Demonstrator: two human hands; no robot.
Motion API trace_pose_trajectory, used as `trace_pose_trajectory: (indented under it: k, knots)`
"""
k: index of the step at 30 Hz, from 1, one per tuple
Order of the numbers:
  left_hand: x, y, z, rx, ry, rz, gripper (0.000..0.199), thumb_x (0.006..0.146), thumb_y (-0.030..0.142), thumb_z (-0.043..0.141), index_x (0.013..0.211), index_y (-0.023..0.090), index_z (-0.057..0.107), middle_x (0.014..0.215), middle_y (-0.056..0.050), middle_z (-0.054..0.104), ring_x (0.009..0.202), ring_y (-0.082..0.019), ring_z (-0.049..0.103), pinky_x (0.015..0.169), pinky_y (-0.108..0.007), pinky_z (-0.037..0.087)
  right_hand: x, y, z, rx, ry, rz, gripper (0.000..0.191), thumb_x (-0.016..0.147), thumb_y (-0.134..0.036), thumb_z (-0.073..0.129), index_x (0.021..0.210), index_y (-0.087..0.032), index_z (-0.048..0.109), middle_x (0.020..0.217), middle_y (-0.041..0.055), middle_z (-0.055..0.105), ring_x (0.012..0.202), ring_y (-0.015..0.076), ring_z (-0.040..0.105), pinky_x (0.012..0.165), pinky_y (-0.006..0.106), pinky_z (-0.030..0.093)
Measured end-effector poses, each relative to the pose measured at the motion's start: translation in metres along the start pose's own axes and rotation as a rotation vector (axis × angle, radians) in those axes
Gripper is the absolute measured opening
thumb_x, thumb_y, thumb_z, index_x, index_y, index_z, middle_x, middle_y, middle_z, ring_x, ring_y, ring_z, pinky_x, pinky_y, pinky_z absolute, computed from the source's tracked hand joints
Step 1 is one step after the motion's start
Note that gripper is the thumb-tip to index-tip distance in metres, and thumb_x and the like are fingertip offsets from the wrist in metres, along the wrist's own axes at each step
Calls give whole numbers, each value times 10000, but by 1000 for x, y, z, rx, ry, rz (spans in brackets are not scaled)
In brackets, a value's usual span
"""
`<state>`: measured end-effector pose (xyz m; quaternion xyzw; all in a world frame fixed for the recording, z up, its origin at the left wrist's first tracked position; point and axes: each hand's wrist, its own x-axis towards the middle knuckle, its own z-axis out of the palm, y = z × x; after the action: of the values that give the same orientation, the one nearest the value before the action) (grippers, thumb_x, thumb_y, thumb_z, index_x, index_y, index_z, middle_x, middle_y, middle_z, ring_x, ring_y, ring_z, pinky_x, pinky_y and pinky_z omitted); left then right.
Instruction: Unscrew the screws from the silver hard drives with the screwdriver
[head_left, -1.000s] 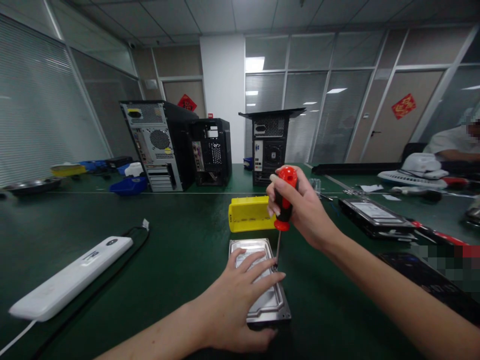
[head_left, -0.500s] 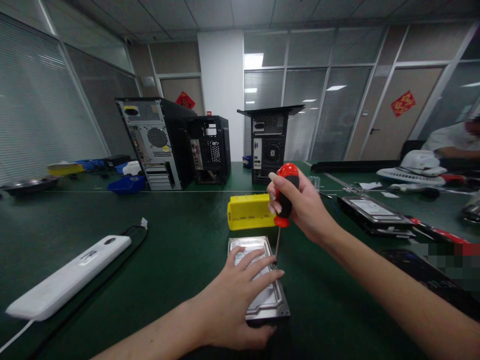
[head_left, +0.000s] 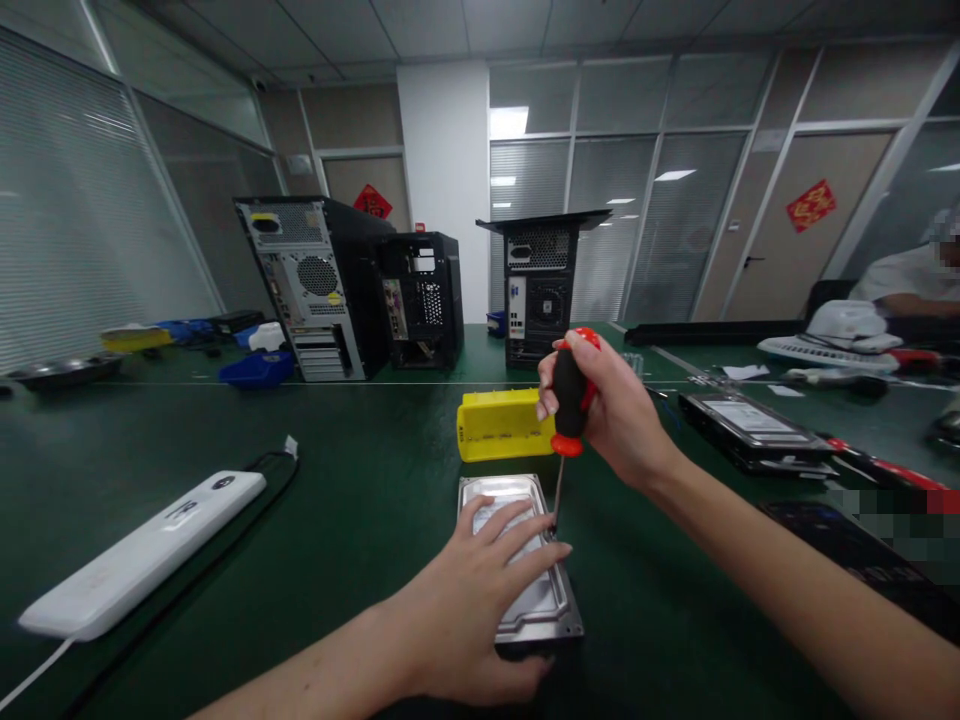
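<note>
A silver hard drive (head_left: 536,600) lies flat on the green table in front of me. Spread across its top is my left hand (head_left: 487,590), fingers apart and stretched out, with the thumb by the near edge. My right hand (head_left: 611,405) is closed around the red and black handle of a screwdriver (head_left: 571,400). Its shaft points down, slightly tilted, and the tip meets the drive's right edge beside my left fingertips. What lies under the tip is too small to make out. Just beyond the drive sits a yellow plastic bin (head_left: 499,428).
On the left lies a white power strip (head_left: 150,555) with a cable. Computer cases (head_left: 352,290) stand at the back, near a blue bin (head_left: 257,370). To the right are stacked hard drives (head_left: 754,425), red-handled pliers (head_left: 885,468) and a dark phone (head_left: 847,550). Another person (head_left: 907,275) sits at far right.
The screwdriver handle has turned a little in my right hand, and the right fingers have shifted around it. The left hand and the drive hold the same place relative to each other.
</note>
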<state>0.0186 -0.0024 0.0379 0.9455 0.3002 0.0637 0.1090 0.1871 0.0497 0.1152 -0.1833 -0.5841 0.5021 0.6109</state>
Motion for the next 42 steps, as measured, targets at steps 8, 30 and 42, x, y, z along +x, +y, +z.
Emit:
trace_pose_trajectory:
  k: [8,30,42]
  knots:
    - [-4,-4,5,27,45,43,733,769,554,519,1399,259,290,1473,-81,295,1353,-349,214,1072,-590,87,-6,4,6,63,-15,34,320,859,-535,434,957,-243,520,713,-17,507,528,97,465,483,234,416]
    - [-4,-8,7,-23,61,38,735,747,534,563,1388,271,315,1478,-51,294,1354,-345,215,1071,-590,76,-2,-9,4,-59,-42,66,435,861,-581,378,712,-214,557,606,15,498,466,118,462,456,280,373]
    - [-3,-12,10,-42,85,45,700,764,533,568,1373,284,331,1473,-45,306,1344,-341,239,1057,-613,92,11,-11,-5,-136,-151,49,192,837,-426,509,800,-241,544,580,-26,470,447,97,444,434,240,388]
